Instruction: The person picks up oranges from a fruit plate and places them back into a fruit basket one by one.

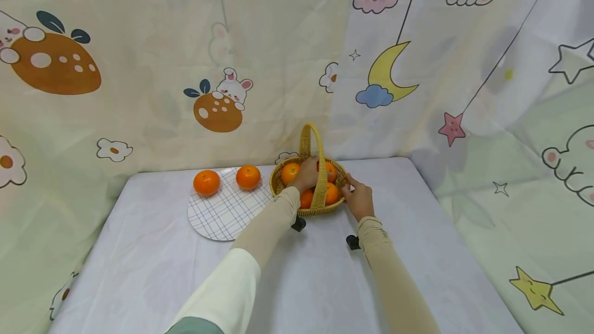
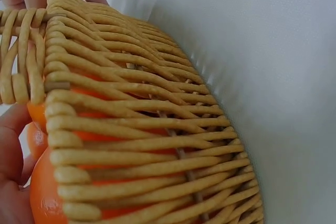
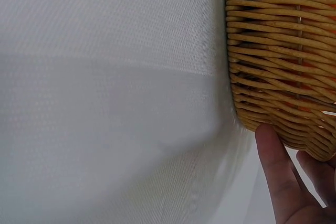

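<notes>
A yellow wicker basket (image 1: 320, 211) with an arched handle stands on the table and holds several oranges (image 1: 290, 173). My left hand (image 1: 307, 174) reaches under the handle into it. In the left wrist view, the thumb and fingers (image 2: 11, 174) lie on either side of an orange (image 2: 37, 139), partly hidden by the rim. At the basket's right side, my right hand (image 1: 360, 198) grips the rim. One finger (image 3: 275, 169) lies against the outer weave in the right wrist view.
Left of the basket lies a round white mat (image 1: 223, 220) with a blue grid. Two oranges rest there, one at its left edge (image 1: 206, 183) and one near the back (image 1: 248, 177). Patterned cloth (image 1: 278, 40) hangs behind the white-covered table (image 1: 139, 251).
</notes>
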Demonstrator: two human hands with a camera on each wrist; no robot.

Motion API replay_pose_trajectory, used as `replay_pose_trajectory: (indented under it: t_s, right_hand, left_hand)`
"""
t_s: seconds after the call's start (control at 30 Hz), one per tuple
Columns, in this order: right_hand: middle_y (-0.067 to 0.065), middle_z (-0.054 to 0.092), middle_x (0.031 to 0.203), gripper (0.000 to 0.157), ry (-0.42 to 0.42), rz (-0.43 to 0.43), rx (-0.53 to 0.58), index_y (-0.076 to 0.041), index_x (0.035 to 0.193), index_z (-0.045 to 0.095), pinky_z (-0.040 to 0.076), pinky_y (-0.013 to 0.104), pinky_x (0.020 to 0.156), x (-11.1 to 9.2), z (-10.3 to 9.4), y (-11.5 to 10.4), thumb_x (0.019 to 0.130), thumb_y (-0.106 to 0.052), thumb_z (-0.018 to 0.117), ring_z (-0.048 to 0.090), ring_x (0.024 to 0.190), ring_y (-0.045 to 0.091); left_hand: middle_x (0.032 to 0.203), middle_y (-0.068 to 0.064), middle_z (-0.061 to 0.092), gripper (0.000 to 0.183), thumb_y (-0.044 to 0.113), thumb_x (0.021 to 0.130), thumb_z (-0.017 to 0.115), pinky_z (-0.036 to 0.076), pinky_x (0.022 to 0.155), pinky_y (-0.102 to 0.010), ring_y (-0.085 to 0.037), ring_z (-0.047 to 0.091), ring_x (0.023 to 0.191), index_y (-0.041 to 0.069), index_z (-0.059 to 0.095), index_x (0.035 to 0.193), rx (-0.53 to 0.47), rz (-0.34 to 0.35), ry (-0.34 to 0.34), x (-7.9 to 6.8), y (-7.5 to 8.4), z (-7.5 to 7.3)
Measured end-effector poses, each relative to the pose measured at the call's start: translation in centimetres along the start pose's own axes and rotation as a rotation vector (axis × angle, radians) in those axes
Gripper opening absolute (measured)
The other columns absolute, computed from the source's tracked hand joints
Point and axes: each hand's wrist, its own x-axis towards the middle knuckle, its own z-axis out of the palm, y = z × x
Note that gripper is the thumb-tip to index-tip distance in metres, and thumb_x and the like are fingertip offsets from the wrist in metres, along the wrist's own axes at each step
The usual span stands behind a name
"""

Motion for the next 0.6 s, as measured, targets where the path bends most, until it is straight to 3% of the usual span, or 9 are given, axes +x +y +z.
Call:
replay_pose_trajectory:
  t_s: [0.13, 0.3, 0.5, 0.6]
  right_hand:
    - [0.016, 0.067, 0.078, 0.047, 0.000, 0.022, -0.001, -0.012, 0.141, 0.049, 0.048, 0.025, 0.048, 0.0, 0.1, 0.0, 0.095, -0.010, 0.056, 0.055, 0.051, 0.014]
    - [0.019, 0.068, 0.087, 0.047, -0.007, 0.031, -0.011, -0.011, 0.142, 0.049, 0.048, 0.026, 0.049, 0.0, 0.1, -0.3, 0.095, -0.011, 0.055, 0.054, 0.052, 0.014]
    - [0.014, 0.065, 0.072, 0.047, 0.003, 0.022, -0.006, -0.012, 0.141, 0.050, 0.047, 0.026, 0.047, -0.1, 0.1, -0.3, 0.095, -0.011, 0.054, 0.053, 0.050, 0.014]
    - [0.012, 0.062, 0.063, 0.047, -0.003, 0.024, -0.003, -0.012, 0.142, 0.049, 0.046, 0.026, 0.045, -0.2, -0.1, -0.2, 0.095, -0.010, 0.054, 0.051, 0.048, 0.014]
  left_hand:
    - [0.118, -0.015, 0.059, 0.050, 0.026, 0.086, 0.076, 0.047, 0.092, -0.038, -0.027, 0.057, 0.108, -0.001, 0.057, 0.123, 0.013, 0.015, 0.019, 0.0, 0.2, -0.1]
    - [0.140, -0.020, 0.049, 0.071, 0.026, 0.084, 0.078, 0.039, 0.106, -0.044, -0.034, 0.045, 0.130, -0.002, 0.046, 0.141, 0.013, 0.031, 0.054, -0.1, 0.2, -0.5]
    - [0.139, -0.016, 0.051, 0.071, 0.032, 0.083, 0.078, 0.040, 0.105, -0.044, -0.032, 0.047, 0.128, 0.004, 0.049, 0.142, 0.040, 0.078, 0.052, -0.2, 0.4, -1.0]
    - [0.142, -0.014, 0.048, 0.073, 0.036, 0.083, 0.079, 0.039, 0.106, -0.045, -0.030, 0.044, 0.131, 0.006, 0.048, 0.143, 0.027, 0.068, 0.040, -0.3, 0.5, -1.2]
